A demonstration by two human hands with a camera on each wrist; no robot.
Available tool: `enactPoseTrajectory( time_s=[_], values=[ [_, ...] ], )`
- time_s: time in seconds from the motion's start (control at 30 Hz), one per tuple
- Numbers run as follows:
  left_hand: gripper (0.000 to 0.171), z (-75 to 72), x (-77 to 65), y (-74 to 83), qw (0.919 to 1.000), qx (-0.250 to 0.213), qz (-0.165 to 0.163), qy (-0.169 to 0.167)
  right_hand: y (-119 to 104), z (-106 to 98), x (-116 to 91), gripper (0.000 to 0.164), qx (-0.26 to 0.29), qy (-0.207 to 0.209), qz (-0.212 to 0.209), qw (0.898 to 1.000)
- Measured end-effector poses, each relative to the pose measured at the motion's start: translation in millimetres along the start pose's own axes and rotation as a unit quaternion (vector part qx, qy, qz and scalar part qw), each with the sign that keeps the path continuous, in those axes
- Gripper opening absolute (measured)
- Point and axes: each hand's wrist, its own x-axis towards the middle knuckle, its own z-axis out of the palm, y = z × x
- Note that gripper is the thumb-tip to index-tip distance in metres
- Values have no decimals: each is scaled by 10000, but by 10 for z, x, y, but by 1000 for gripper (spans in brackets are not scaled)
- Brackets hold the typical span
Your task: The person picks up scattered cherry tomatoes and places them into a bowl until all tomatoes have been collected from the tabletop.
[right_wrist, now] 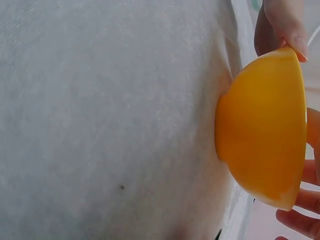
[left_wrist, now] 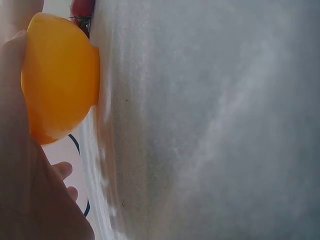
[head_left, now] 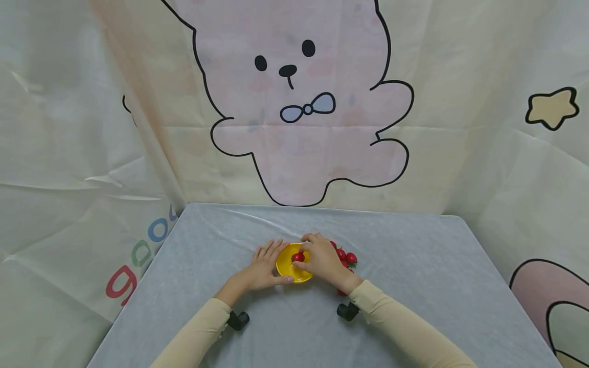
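Note:
A yellow bowl (head_left: pixel 285 261) stands upright on the grey cloth, its outer side large in both wrist views. My left hand (head_left: pixel 261 272) rests against its left side, fingers straight and spread, with the thumb along the near rim. Over the bowl's right side, my right hand (head_left: pixel 325 261) pinches a red cherry tomato (head_left: pixel 297 257) between thumb and fingers. The tomato overlaps the inside of the bowl in the head view. More cherry tomatoes (head_left: pixel 352 258) with green stems lie right of the bowl, partly hidden behind my right hand and wrist.
The table (head_left: pixel 414 286) is covered by a grey cloth with slight wrinkles. Behind it hangs a pale curtain (head_left: pixel 432 168) with a cartoon bear, and more printed fabric closes in both sides. Dark wrist camera mounts (head_left: pixel 238 321) sit below both wrists.

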Motion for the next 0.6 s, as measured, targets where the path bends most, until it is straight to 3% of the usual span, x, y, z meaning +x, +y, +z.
enactPoseTrajectory(
  time_s=[0.6],
  values=[
    [101,-3,-18,-6,9999,-66,119,75,-21,75,12,41,-151,-193,-57,9997]
  ],
)
